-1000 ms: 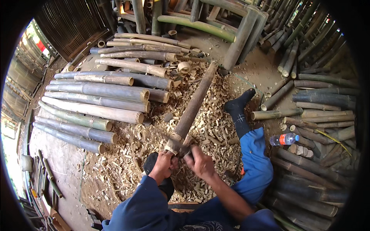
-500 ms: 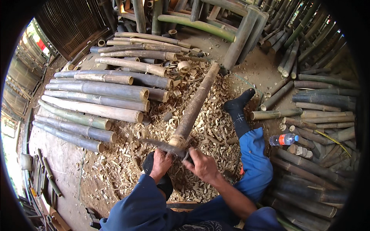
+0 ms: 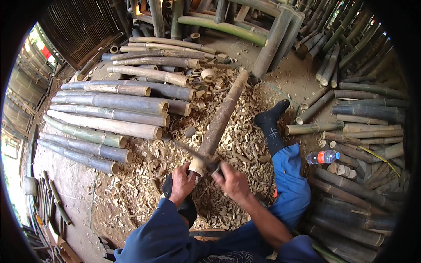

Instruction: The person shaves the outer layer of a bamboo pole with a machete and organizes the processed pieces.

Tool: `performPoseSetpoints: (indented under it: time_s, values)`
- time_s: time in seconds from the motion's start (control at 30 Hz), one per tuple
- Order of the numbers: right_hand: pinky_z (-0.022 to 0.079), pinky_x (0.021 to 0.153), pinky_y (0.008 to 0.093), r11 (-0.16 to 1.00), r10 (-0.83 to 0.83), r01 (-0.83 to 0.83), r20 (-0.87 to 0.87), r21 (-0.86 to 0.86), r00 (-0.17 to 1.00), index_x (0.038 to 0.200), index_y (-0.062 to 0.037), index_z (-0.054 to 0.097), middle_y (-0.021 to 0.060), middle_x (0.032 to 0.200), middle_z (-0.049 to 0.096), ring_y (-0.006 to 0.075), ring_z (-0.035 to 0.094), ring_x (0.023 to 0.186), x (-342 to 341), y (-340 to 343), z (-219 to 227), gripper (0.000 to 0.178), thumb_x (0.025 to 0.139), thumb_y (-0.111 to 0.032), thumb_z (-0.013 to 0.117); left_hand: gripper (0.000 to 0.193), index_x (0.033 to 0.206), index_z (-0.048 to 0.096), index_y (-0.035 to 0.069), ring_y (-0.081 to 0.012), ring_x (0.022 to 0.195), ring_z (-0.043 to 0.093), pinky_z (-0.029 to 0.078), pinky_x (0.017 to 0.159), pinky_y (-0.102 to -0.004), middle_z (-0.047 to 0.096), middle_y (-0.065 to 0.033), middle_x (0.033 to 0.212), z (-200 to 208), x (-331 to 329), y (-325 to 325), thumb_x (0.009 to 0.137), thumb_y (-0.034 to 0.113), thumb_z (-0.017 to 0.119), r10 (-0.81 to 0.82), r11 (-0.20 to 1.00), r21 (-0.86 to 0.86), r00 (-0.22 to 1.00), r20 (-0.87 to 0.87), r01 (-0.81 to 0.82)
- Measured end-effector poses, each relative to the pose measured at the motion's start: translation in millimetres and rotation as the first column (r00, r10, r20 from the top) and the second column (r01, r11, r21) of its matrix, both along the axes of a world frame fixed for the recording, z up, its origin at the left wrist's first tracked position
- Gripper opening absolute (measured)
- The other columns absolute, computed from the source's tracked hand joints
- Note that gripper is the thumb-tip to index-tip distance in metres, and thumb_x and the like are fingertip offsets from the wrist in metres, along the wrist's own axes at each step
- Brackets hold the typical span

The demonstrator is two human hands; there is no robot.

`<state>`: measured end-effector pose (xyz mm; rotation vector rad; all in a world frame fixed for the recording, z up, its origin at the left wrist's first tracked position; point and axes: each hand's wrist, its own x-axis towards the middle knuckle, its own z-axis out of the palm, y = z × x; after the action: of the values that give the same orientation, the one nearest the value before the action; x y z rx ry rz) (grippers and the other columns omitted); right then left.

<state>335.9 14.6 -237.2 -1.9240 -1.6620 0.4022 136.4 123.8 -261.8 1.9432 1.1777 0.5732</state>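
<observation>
Head view: right hand (image 3: 234, 183) clenched on a machete (image 3: 193, 153); left hand (image 3: 180, 181) apparently grasping the near end of the bamboo pole (image 3: 223, 116), centre frame. Best keep left fingers clear of the stroke.

Knife (image 3: 190, 151) blade blurred; handle (image 3: 216, 168) mostly hidden in your right hand (image 3: 233, 180). Your left hand (image 3: 180, 184): some fingers hidden, full grip on pole (image 3: 221, 122) can't be read. Your left foot (image 3: 189, 215) mostly covered by hand and sleeve (image 3: 160, 228). Shirt print (image 3: 231, 257) cut by lower edge. Bottle (image 3: 323, 157) lettering too small to read.
</observation>
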Motion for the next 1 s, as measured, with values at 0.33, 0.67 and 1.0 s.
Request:
performPoseSetpoints:
  time_s: [0.33,0.67,1.0]
  values:
    - [0.046,0.039,0.0322,0.945,-0.309,0.254,-0.312,-0.205,0.898,0.118,-0.0002,0.056,0.0074,0.075,0.063,0.0139,0.054,0.05,31,7,8,0.057,0.11,-0.056,0.046,0.018,0.104,0.072,-0.006,-0.0143,0.075,0.066,0.052,0.067,-0.0307,0.074,-0.0095,0.086,18,-9,18,0.095,0.007,0.063,0.16,0.975,-0.186,0.961,0.225,-0.119]
    - [0.051,0.055,0.0333,0.959,-0.221,0.282,-0.608,0.005,0.762,0.136,-0.0019,0.044,0.0069,0.084,0.064,0.0178,0.065,0.065,28,-19,166,0.047,0.103,-0.025,0.07,0.007,0.092,0.068,-0.004,-0.0135,0.063,0.067,0.052,0.052,-0.0308,0.073,-0.0094,0.077,274,-6,68,0.091,0.003,0.068,0.03,0.945,0.27,0.87,0.492,-0.186]
    - [0.058,0.063,0.0481,0.958,-0.09,0.105,-0.069,0.266,0.994,0.137,0.0066,0.046,0.0254,0.093,0.07,0.0404,0.075,0.077,-7,-31,263,0.047,0.104,-0.019,0.065,0.017,0.09,0.071,-0.002,-0.0147,0.063,0.069,0.055,0.059,-0.0328,0.073,-0.0146,0.073,288,33,33,0.082,0.008,0.082,-0.237,0.904,0.418,0.92,0.313,0.09]
